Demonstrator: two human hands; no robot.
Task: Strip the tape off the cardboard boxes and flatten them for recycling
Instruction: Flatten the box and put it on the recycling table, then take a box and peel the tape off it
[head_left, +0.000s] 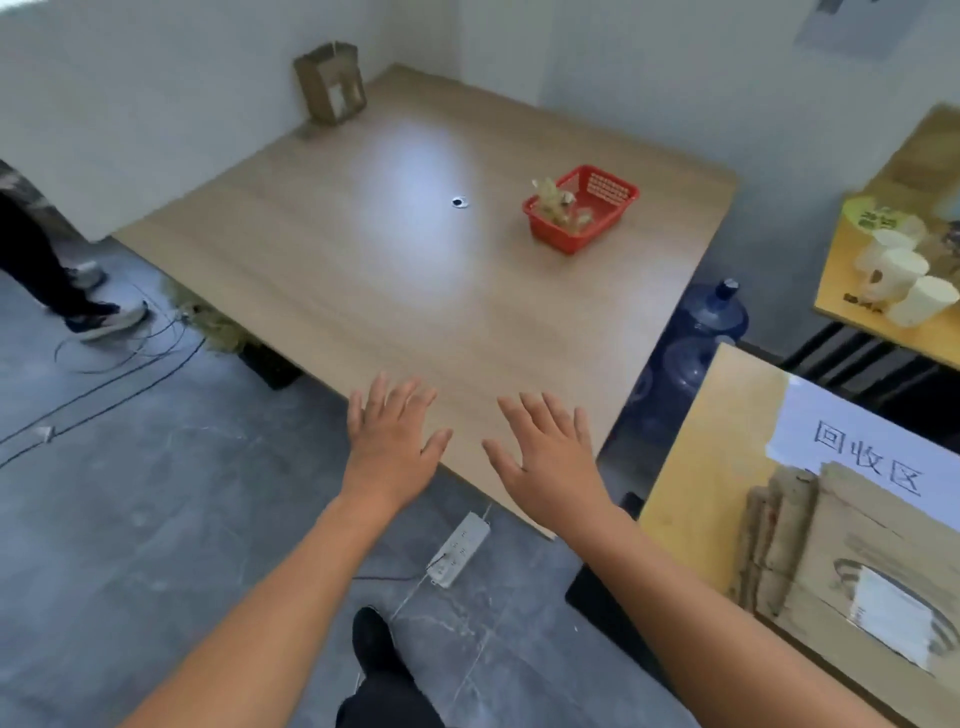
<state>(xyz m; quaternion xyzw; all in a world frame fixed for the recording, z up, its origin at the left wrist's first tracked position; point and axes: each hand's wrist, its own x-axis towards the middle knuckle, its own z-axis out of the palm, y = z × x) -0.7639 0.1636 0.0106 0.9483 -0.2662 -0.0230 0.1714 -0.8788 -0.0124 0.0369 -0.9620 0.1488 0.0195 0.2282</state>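
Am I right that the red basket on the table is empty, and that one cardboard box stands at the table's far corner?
Not quite. The head view shows that the red basket is not empty: crumpled yellowish scraps lie in it. The rest holds: one cardboard box does stand at the far corner of the table.

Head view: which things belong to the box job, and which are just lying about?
Job: upright brown cardboard box; red plastic basket of crumpled yellowish scraps; flattened brown cardboard stack.
Lying about: blue water jugs; white power strip; cream paper cups.
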